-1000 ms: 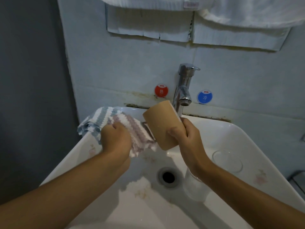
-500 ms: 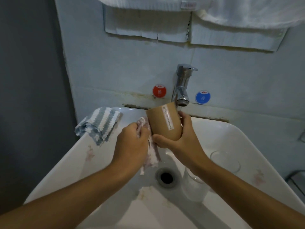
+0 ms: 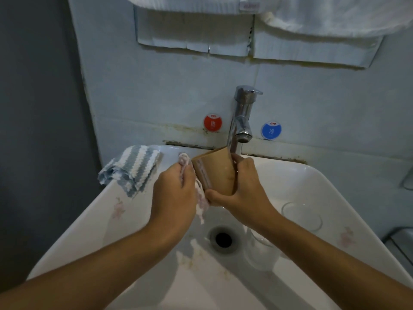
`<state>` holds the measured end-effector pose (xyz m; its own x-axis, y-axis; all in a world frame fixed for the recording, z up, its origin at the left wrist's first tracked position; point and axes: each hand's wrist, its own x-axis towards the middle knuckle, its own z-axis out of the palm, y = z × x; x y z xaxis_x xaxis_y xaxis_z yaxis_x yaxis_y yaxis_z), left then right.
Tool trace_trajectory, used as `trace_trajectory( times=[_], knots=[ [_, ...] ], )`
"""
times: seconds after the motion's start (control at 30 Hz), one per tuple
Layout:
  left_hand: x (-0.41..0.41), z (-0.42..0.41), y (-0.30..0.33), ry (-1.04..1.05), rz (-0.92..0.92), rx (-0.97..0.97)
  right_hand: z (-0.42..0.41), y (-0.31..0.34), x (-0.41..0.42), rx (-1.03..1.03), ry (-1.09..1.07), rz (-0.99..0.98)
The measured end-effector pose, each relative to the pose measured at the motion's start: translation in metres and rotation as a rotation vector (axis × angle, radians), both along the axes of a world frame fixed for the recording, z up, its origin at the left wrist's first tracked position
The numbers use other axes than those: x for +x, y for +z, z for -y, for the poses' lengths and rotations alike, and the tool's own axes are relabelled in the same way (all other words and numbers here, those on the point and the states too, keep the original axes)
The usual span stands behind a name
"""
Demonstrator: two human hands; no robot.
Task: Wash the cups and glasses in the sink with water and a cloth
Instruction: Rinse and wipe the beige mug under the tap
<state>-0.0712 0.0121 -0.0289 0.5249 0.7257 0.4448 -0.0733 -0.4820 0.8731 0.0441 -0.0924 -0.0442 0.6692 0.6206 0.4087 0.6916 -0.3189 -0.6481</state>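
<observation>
Since the earlier frame the brown cup (image 3: 215,173) has tilted a little further, its label strip now facing lower left, and the left hand (image 3: 173,195) has drawn in against its side. That hand clenches a pale pink cloth (image 3: 200,199), pressing it to the cup wall. The right hand (image 3: 242,189) grasps the cup from the right, just under the tap (image 3: 242,121). A striped cloth (image 3: 131,170) hangs over the sink (image 3: 93,220) rim's back left corner. Two clear glasses (image 3: 301,217) lie in the basin right of the drain (image 3: 223,239); the left basin slope lies open.
</observation>
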Motion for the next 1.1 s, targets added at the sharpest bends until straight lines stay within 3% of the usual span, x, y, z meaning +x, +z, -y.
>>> trace_trajectory(
  times=[0.17, 0.43, 0.67, 0.83, 0.93, 1.1],
  knots=[
    [0.0, 0.0, 0.001, -0.012, 0.043, -0.059, -0.001, 0.002, -0.008, 0.045, -0.029, 0.107],
    [0.005, -0.002, -0.006, -0.143, -0.15, -0.251, -0.002, 0.006, -0.011, 0.065, -0.061, 0.173],
    [0.002, -0.005, -0.004, -0.186, -0.195, -0.442, 0.001, 0.003, -0.01, -0.053, 0.161, 0.102],
    [0.001, -0.006, -0.006, -0.253, -0.206, -0.526, -0.001, 0.006, -0.005, 0.05, -0.041, 0.3],
    [0.004, -0.008, -0.009, -0.289, -0.179, -0.495, 0.002, 0.009, -0.004, 0.14, 0.018, 0.09],
    [0.001, -0.007, -0.007, -0.314, -0.183, -0.432, 0.009, 0.018, 0.006, 0.222, 0.237, -0.53]
  ],
)
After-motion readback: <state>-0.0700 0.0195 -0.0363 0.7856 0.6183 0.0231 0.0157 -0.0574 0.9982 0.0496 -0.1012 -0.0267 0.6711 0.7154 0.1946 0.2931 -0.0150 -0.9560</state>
